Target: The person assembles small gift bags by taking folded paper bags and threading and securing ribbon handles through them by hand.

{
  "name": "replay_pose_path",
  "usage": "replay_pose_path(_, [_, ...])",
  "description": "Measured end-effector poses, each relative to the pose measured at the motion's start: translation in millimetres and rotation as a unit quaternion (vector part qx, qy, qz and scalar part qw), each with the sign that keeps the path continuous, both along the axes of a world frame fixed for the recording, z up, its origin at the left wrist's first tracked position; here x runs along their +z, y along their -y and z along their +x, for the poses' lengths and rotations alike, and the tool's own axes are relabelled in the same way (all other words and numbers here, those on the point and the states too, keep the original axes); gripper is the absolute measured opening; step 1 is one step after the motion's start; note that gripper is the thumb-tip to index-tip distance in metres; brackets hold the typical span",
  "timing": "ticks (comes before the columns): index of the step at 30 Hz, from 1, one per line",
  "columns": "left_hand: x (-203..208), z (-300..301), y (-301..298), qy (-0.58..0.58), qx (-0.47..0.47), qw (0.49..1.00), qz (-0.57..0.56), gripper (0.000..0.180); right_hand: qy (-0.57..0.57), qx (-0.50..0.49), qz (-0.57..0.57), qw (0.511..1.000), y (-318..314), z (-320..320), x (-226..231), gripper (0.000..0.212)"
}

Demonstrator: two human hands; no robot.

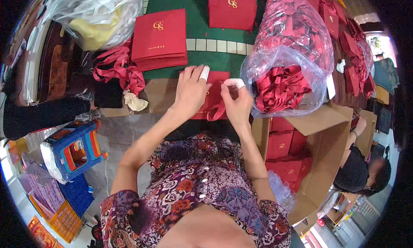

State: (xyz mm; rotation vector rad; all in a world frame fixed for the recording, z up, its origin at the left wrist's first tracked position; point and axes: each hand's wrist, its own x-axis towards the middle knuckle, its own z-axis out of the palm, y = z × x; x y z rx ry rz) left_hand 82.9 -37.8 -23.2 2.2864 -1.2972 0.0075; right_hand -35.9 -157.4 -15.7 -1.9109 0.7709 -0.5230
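A red paper bag [218, 77] lies flat at the table's near edge, between my hands. My left hand [192, 91] rests on its left side with fingers stretched out, one wrapped in white tape. My right hand [237, 102] is closed in a pinch at the bag's right side, and one of its fingers is also taped white. A red ribbon [216, 113] loops over the lower part of the bag toward the right hand. The pinched part is small and mostly hidden, but it looks like ribbon.
A stack of red bags [159, 37] stands beyond my left hand, red ribbons [122, 71] beside it. Right of me are a clear plastic sack of red ribbons [284, 91] and an open carton [322, 162] holding red bags. A co-worker [359, 168] is at far right.
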Motion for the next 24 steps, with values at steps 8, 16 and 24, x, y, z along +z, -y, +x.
replay_pose_path(8, [2,-1,5,0.008,0.003,1.000,-0.030,0.046,-0.053,-0.004,-0.109,0.993,6,16,-13,0.012])
replay_pose_path(16, [7,-1,5,-0.005,0.004,0.999,-0.033,0.028,-0.061,-0.001,-0.097,0.993,4,20,1,0.010])
replay_pose_path(24, [17,-4,7,-0.084,0.033,0.993,-0.082,0.020,-0.067,0.003,-0.144,0.987,-2,24,8,0.013])
